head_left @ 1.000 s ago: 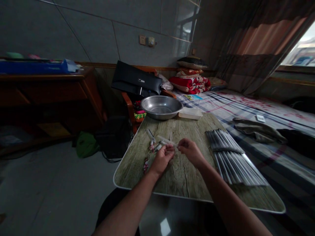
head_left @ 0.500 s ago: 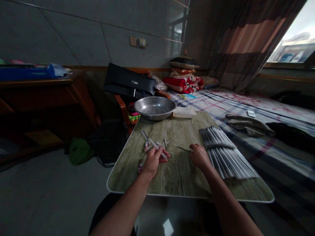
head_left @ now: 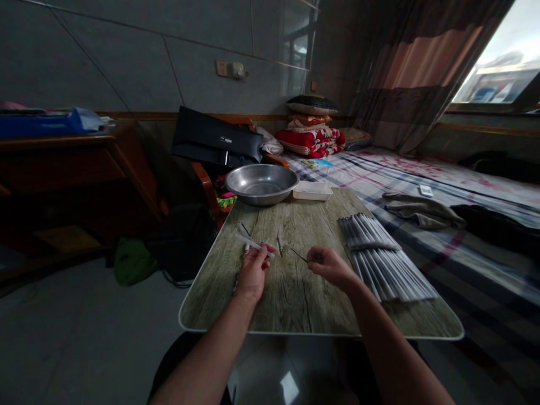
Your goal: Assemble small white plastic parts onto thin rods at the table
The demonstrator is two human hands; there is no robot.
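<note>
Tube (head_left: pixel 250 242) now flatter, in left fingers (head_left: pixel 265 264)

left hand (head_left: pixel 252 274): bare | right hand (head_left: pixel 332 265): bare | forearms (head_left: pixel 225 346): bare | legwear (head_left: pixel 171 360): dark

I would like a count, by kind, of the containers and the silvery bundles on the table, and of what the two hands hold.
Metal basin: 1
White tray: 1
Silvery bundles: 2
Pale tube in the left hand: 1
Thin dark stick in the right hand: 1
Total: 6
</note>
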